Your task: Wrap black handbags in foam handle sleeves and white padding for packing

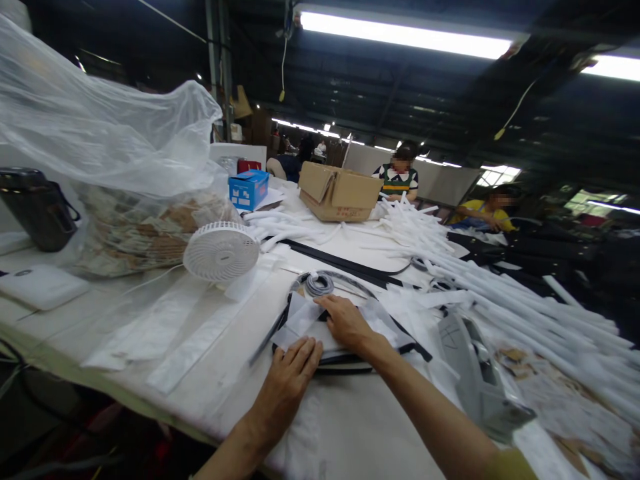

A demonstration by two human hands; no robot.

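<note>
My left hand lies flat on the white table, fingers stretched out, its tips touching the near edge of a small stack of white paper sheets that rests on black straps. My right hand presses palm down on the same stack, fingers spread and flat. Just beyond its fingertips sits a coiled grey cord. Neither hand grips anything.
A small white fan stands left of the stack, with clear plastic sleeves before it. A big plastic bag, blue box, cardboard box, white tubes and a grey tool surround the spot. Two people sit at the far side.
</note>
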